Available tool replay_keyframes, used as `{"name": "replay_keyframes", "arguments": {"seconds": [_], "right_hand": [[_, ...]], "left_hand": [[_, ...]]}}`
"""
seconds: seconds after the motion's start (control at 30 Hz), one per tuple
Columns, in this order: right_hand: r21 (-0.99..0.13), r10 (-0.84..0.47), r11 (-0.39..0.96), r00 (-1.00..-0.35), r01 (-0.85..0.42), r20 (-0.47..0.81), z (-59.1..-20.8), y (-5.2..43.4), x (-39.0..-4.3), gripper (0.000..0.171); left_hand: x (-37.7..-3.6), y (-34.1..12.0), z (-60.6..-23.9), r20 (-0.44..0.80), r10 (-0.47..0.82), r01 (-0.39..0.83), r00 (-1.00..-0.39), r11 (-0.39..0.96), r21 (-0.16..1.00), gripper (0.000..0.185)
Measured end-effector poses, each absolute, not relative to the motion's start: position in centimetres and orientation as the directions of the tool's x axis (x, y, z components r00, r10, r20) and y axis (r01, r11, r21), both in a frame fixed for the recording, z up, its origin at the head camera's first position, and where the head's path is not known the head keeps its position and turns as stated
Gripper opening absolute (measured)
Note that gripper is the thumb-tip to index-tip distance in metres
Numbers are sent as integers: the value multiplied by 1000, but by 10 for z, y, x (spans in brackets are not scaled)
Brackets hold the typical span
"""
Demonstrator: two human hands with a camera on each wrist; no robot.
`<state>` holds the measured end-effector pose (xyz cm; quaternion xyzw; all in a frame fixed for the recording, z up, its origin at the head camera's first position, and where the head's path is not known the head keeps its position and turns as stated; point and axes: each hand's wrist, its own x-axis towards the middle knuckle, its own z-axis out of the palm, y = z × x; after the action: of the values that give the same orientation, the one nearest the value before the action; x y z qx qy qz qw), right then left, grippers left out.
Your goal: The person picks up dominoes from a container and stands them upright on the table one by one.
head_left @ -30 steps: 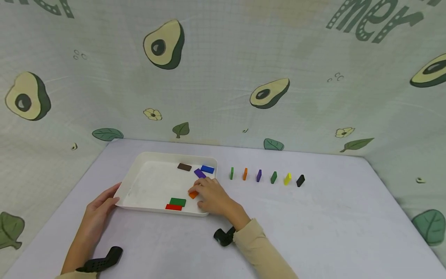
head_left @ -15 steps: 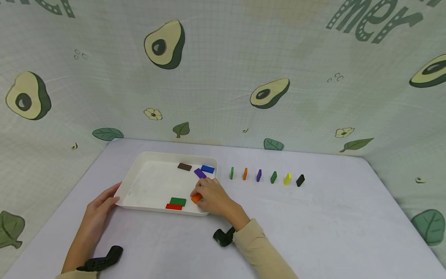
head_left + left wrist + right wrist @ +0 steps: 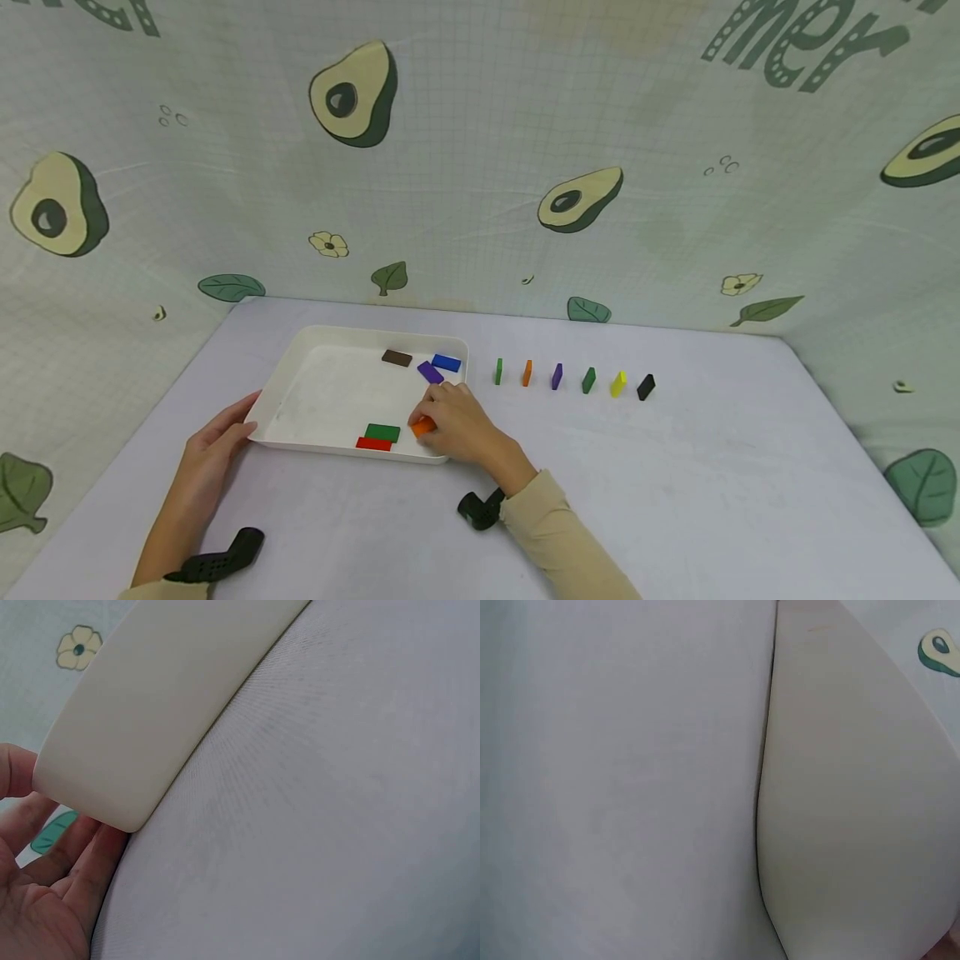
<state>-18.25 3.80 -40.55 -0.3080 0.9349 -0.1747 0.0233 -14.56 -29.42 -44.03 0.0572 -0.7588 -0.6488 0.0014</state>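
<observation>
The right hand (image 3: 457, 429) pinches a small orange block (image 3: 423, 427) between thumb and fingertips, just above the floor of the white tray (image 3: 300, 379) near its front right corner. The block is a flat, bright orange rectangle, partly hidden by the fingers. Beside it lie a green block (image 3: 382, 432) and a red block (image 3: 373, 444). The left hand (image 3: 213, 446) rests with relaxed fingers against the tray's left corner, holding nothing.

My right hand (image 3: 457, 427) curls, thumb and fingertips pinching something small, wrist low, forearm angled back towards me. My left hand (image 3: 213, 442) lies flat, fingers straight, seemingly relaxed.
</observation>
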Motion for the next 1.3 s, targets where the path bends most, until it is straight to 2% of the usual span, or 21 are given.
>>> {"name": "replay_keyframes", "arguments": {"seconds": [0.67, 0.83, 1.13, 1.3], "right_hand": [[-337, -594, 743, -802, -578, 66, -406, 40, -185, 18], [-419, -583, 725, -811, -546, 49, -403, 43, -184, 21], [-635, -554, 634, -832, -441, 25, -387, 52, -181, 19], [-698, -532, 597, -846, -395, 24, -378, 61, -180, 19]], "left_hand": [[-147, -295, -441, -56, -71, -63, -996, 106, 992, 53], [-147, -294, -440, -50, -64, -57, -997, 111, 992, 52], [-148, -295, -441, -39, -67, -44, -997, 69, 997, 52], [-147, -295, -442, -17, -50, -20, -999, 52, 998, 51]]}}
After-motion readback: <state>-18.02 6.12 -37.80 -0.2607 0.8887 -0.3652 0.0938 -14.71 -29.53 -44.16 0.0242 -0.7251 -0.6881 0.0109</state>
